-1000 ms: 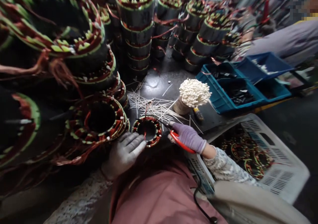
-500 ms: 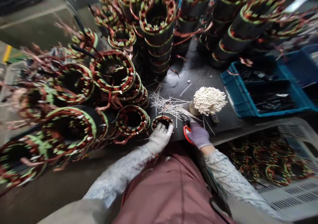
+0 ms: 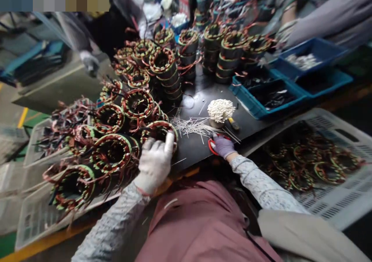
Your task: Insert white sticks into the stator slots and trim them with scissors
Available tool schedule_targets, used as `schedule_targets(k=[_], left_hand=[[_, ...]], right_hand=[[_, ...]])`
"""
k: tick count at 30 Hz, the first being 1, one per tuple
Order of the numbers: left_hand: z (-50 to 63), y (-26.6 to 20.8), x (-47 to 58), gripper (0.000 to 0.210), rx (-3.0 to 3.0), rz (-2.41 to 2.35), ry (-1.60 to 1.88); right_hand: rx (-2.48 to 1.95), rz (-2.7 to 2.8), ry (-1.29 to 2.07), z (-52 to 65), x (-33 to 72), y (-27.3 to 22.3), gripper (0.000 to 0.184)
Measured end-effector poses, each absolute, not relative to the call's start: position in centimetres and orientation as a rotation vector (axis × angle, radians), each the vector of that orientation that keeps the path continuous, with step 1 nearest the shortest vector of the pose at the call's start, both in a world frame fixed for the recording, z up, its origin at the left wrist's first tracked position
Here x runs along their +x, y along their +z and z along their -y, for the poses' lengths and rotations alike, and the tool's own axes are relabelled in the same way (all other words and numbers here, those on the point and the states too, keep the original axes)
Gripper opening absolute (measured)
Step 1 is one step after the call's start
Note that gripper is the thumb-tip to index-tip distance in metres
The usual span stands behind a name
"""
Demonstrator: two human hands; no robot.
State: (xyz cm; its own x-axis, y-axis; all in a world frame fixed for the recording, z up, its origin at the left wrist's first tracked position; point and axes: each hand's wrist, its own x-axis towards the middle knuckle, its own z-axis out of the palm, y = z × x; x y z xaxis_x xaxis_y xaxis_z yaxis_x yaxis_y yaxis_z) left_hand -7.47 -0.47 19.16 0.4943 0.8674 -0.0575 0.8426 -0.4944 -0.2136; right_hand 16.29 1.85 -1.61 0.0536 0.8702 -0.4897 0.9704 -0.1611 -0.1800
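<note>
Our left hand (image 3: 155, 162), gloved white, lies spread over the near rim of a wound stator (image 3: 159, 132), fingers draped on its coil, not yet closed round it. Our right hand (image 3: 223, 146) is wrapped around red-handled snips (image 3: 212, 146), resting on the counter (image 3: 194, 149). The stator sits at the counter's front edge, touching the stacks (image 3: 162, 66) beside it. We judge it heavy and rigid in its steel core, with copper windings that snag and bend; the outer ring is the safer hold. The dark counter is crowded: loose white strips (image 3: 192, 124), a cup of sticks (image 3: 221, 111), blue bins (image 3: 270, 95). A crate (image 3: 334, 200) sits right; another person's sleeve (image 3: 328, 14) shows beyond.
</note>
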Motion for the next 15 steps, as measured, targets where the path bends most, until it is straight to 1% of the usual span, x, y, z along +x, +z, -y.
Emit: schedule_targets(k=[3,6,8,11,13,15], left_hand=[[-2.5,17.3,-8.9,0.066,-2.464,1.577,0.457],[-3.3,16.3,-9.2,0.071,-2.501,1.521,0.472],[-2.4,16.6,-9.3,0.065,-2.507,1.455,0.353],[0.1,17.8,-9.3,0.055,-2.454,1.354,0.062],[1.6,18.2,-8.6,0.058,-2.477,1.284,-0.15],[2.5,17.5,-6.5,0.06,-2.647,1.227,-0.318]], right_hand=[[2.172,-1.885,-0.757,-1.9,16.1,-1.5,0.05],[2.219,-1.872,-0.772,-1.9,16.0,-1.3,0.046],[2.257,-1.882,-0.787,-1.8,16.4,-1.2,0.045],[2.368,-1.889,-0.794,-1.5,18.4,-1.4,0.041],[2.493,-1.845,-0.771,-1.1,20.6,-1.7,0.039],[2.616,-1.776,-0.731,-1.0,23.2,-2.0,0.042]])
